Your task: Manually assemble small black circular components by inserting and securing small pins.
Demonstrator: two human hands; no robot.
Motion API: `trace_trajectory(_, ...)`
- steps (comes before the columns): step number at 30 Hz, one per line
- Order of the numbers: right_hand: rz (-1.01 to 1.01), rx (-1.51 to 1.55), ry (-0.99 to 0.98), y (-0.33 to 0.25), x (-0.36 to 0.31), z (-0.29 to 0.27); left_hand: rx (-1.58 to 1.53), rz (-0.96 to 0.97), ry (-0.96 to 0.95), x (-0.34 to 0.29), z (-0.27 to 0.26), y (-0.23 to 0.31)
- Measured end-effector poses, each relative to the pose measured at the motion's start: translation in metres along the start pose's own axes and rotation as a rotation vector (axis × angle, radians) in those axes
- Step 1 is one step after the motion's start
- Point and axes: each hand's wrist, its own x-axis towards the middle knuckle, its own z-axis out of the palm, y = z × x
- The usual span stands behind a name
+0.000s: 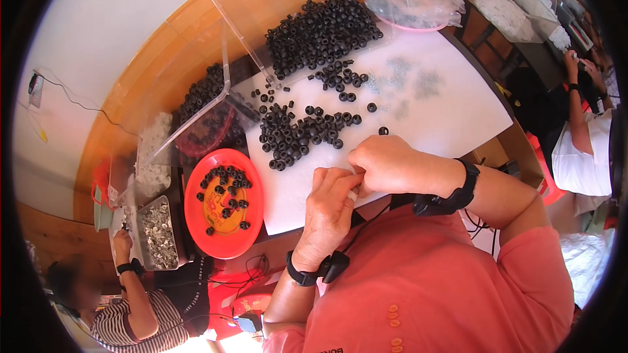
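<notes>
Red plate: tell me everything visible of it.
The red plate is round and shallow, seemingly plastic, with a broad rim and a patterned orange-yellow centre. It lies face up by the left edge of the white sheet. Black beads rest in it, mostly toward the far side; neither left hand nor right hand touches it.

Coral-red top (445,274) — short sleeves (528,248) | orange oval marks (393,316) | black wrist straps (301,270) — boxy black modules (336,267)

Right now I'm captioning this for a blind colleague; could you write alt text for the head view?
A person's bare left hand and bare right hand meet near the edge of a flat white work surface, hiding anything between them. Beyond lie small rounded black pieces, more heaped in a clear plastic box; a shallow red plate, left, holds others.
</notes>
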Motion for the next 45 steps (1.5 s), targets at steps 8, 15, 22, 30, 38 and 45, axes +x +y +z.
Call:
trace_trajectory(8,-0.022,0.165,-0.061,0.009,-0.001,-0.008,0.026,-0.049,0.085,0.003,0.012,0.004)
trace_trajectory(15,0.148,0.564,-0.177,0.011,-0.007,-0.012,-0.032,-0.153,0.141,-0.001,0.016,0.003)
trace_trajectory(22,0.095,0.649,-0.079,0.015,-0.011,-0.008,-0.079,-0.160,0.082,0.002,0.009,0.004)
trace_trajectory(30,-0.031,0.337,0.172,0.021,-0.016,0.004,0.017,-0.172,0.124,0.009,0.018,0.003)
trace_trajectory(38,-0.036,0.153,0.147,0.018,-0.019,0.002,-0.039,-0.123,0.119,0.006,0.019,0.002)
trace_trajectory(45,-0.027,0.106,0.097,0.016,-0.018,0.001,-0.047,-0.128,0.087,0.011,0.019,-0.002)
